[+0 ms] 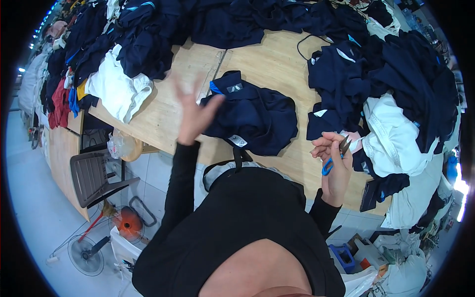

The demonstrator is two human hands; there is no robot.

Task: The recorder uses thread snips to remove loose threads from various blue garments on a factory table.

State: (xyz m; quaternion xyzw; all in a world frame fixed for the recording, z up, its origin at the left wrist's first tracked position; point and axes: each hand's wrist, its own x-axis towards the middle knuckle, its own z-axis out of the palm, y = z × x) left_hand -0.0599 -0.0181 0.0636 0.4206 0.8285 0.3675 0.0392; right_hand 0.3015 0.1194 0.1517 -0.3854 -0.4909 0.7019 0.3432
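A crumpled navy blue garment point(257, 116) lies on the wooden table point(267, 54) right in front of me, a white label point(237, 141) showing at its near edge. Over its left side my left hand point(194, 111) is raised, fingers spread and partly smeared by motion, holding nothing. To the right of the garment, my right hand point(336, 163) is held palm up with curled fingers. It grips small thread snips point(327, 167) with blue handles and dark blades that point up and away.
Navy garments point(341, 74) are heaped along the far and right sides. White garments lie at the left point(116, 84) and right point(396, 133). Below the table's left side stand a brown chair point(91, 178), a stool point(132, 148) and a fan point(89, 255).
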